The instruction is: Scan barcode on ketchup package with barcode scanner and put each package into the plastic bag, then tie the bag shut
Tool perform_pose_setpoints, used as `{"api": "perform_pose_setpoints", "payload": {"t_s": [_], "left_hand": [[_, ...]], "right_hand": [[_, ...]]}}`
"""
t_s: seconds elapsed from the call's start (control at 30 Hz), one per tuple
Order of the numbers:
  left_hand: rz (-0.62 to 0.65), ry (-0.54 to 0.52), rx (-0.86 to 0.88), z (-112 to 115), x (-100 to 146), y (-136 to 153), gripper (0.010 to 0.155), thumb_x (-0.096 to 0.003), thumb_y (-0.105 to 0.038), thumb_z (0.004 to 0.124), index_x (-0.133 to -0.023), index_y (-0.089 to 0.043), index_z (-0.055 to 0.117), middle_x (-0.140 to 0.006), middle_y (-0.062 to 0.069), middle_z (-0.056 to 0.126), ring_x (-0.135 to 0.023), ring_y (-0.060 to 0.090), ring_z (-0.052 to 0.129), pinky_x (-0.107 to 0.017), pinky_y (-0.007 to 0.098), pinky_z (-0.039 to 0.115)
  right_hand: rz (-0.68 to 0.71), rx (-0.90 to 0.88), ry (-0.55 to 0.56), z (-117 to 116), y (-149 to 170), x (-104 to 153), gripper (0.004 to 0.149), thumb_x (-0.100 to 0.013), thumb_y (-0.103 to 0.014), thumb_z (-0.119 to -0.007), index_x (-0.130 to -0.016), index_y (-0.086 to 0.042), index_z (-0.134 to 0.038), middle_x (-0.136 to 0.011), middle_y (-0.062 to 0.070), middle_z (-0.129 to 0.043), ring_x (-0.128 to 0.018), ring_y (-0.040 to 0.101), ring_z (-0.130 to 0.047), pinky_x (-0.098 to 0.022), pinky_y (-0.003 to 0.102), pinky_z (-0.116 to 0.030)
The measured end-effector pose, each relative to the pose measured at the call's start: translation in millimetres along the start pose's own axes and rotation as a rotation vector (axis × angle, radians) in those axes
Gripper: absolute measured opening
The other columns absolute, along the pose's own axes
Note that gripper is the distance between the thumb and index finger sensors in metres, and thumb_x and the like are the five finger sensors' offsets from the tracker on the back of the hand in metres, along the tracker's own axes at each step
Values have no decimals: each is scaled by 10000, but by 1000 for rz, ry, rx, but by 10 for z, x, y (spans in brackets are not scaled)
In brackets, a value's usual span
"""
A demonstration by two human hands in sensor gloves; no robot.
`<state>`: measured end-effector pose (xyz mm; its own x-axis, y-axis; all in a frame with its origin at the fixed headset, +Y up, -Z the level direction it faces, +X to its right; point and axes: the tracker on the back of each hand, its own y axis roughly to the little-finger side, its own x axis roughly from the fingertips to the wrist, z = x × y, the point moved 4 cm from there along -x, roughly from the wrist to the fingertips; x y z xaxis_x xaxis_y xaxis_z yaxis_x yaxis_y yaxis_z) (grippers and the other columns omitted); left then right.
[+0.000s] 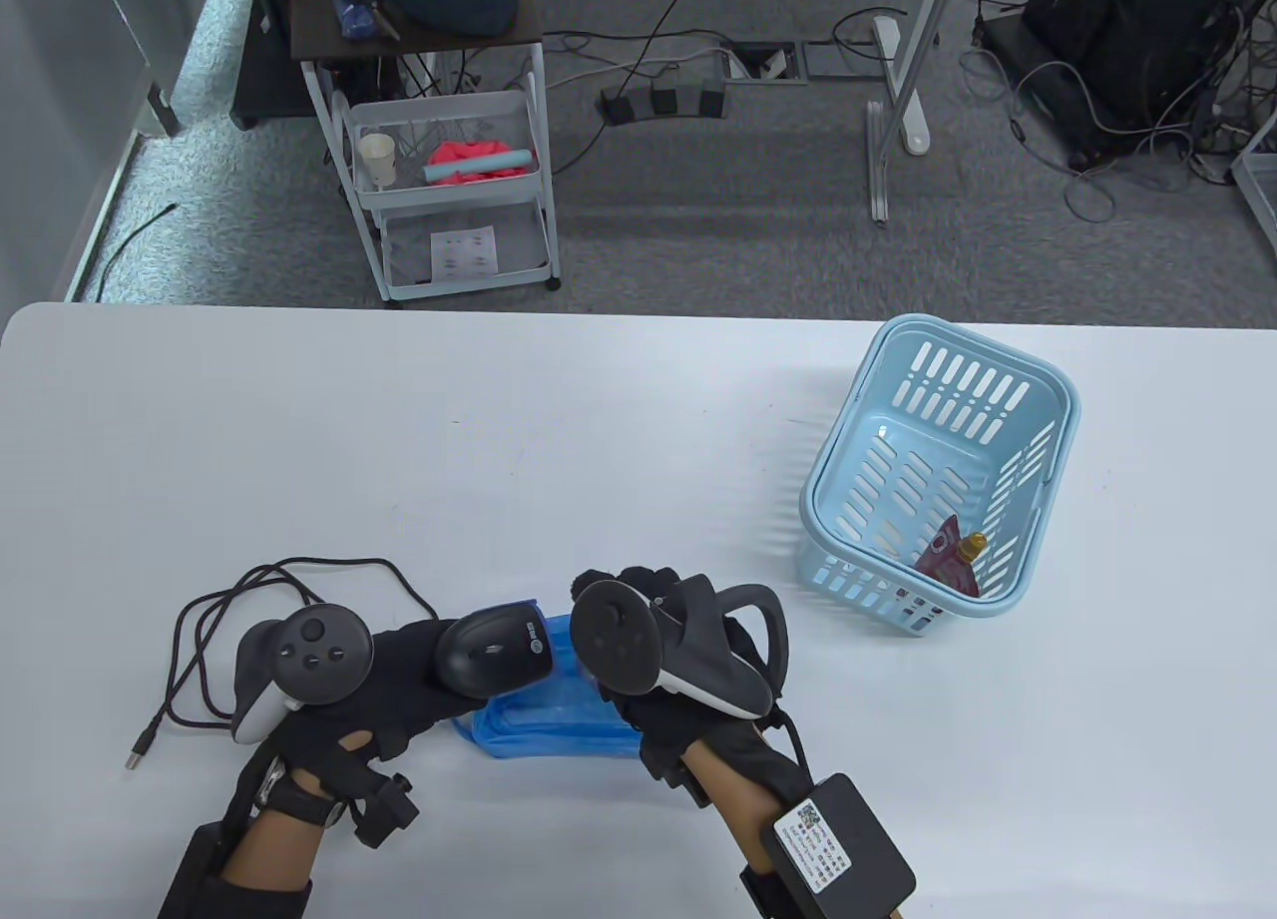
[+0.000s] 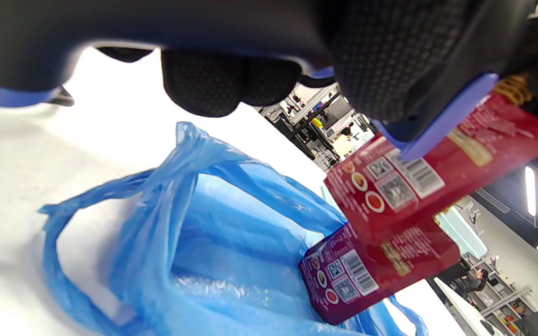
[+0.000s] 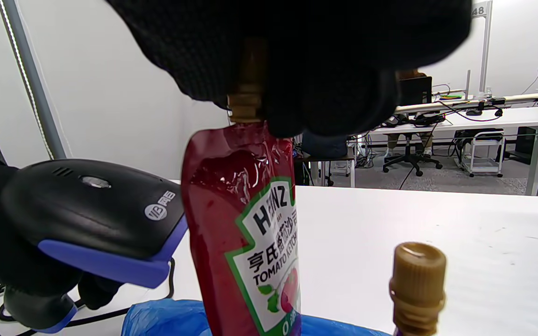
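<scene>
My left hand grips the black barcode scanner, whose head points right over the blue plastic bag. My right hand pinches the tan cap of a red ketchup pouch, so the pouch hangs upright over the bag. In the left wrist view the scanner's blue edge sits just in front of that pouch's barcode side. A second pouch stands inside the open bag, and its cap shows in the right wrist view. The scanner is left of the hanging pouch.
A light blue basket stands at the table's right, with one red ketchup pouch inside. The scanner's black cable loops across the table at the left and ends in a loose plug. Beyond the table's far edge stands a white cart.
</scene>
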<state>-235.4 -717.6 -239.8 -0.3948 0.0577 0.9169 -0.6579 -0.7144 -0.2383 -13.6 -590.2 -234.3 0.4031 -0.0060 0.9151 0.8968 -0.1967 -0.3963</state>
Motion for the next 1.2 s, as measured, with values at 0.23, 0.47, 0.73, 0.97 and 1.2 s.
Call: {"api": "perform_pose_setpoints", "payload": {"t_s": [0.23, 0.47, 0.73, 0.97, 1.2], "left_hand": [[-18, -12, 10, -32, 4, 50, 518, -437, -485, 891, -895, -252, 833, -862, -25, 895, -683, 287, 989, -628, 537, 762], [-24, -15, 14, -45, 8, 53, 517, -437, -485, 891, -895, -251, 834, -861, -24, 896, -680, 288, 989, -629, 537, 761], [-29, -10, 13, -39, 6, 62, 516, -437, -484, 891, -895, -252, 834, -861, -24, 896, -681, 288, 988, -629, 538, 761], [-32, -7, 11, -36, 4, 67, 517, -436, -485, 890, -894, -254, 834, -861, -25, 895, -679, 287, 989, -628, 538, 762], [-36, -5, 11, -34, 1, 72, 517, -437, -485, 890, -895, -253, 833, -860, -26, 896, -680, 287, 989, -629, 536, 762]], "right_hand": [[14, 26, -47, -110, -40, -2, 421, -514, -244, -811, -905, -89, -790, -759, 198, -904, -571, 360, -925, -345, 402, -811], [13, 75, -112, -283, -63, -58, 422, -508, -243, -824, -901, -92, -798, -763, 195, -909, -561, 360, -927, -337, 395, -811], [6, 177, -145, -420, -102, -118, 430, -496, -240, -844, -899, -97, -804, -767, 187, -916, -550, 353, -930, -330, 386, -811], [2, 238, -172, -529, -111, -169, 433, -486, -244, -859, -895, -112, -806, -774, 172, -920, -541, 341, -932, -326, 375, -812], [1, 284, -181, -599, -125, -202, 435, -479, -244, -868, -891, -119, -807, -780, 161, -925, -541, 335, -933, -327, 372, -812]]}}
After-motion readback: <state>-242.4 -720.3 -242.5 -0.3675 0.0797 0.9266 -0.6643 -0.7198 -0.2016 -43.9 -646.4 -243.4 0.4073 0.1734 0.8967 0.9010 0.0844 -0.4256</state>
